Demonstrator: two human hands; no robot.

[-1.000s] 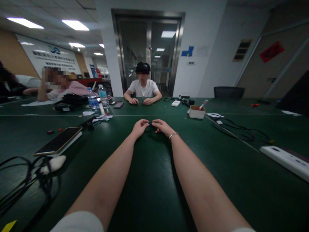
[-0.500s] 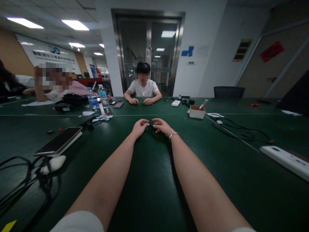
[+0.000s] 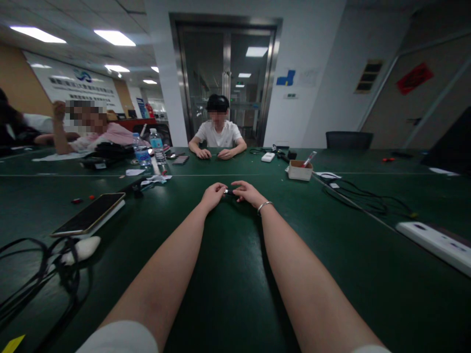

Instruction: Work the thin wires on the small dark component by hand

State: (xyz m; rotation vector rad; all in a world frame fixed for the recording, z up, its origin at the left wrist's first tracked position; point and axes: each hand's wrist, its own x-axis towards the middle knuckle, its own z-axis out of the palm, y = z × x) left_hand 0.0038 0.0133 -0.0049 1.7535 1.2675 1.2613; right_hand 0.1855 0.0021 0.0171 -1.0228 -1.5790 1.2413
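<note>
Both my arms reach forward over the green table (image 3: 228,274). Between the hands is a small black object (image 3: 229,192) with a shiny silvery end; its exact kind is too small to make out. My left hand (image 3: 213,197) pinches the silvery end between thumb and fingers. The black end is in the fingers of my right hand (image 3: 250,194), whose index finger is raised and bent above it. A silver bracelet circles the right wrist. Part of the object is hidden by the fingertips.
Left lie a phone (image 3: 91,213), a white mouse (image 3: 83,248) and black cables (image 3: 40,274). Water bottles (image 3: 156,147) stand farther off. Right are a small open box (image 3: 300,171) and a white power strip (image 3: 434,240). A person (image 3: 218,132) sits opposite; others are at the left.
My left fingers have shifted slightly, and more of the object's silvery end shows. My right hand has stayed almost still.
</note>
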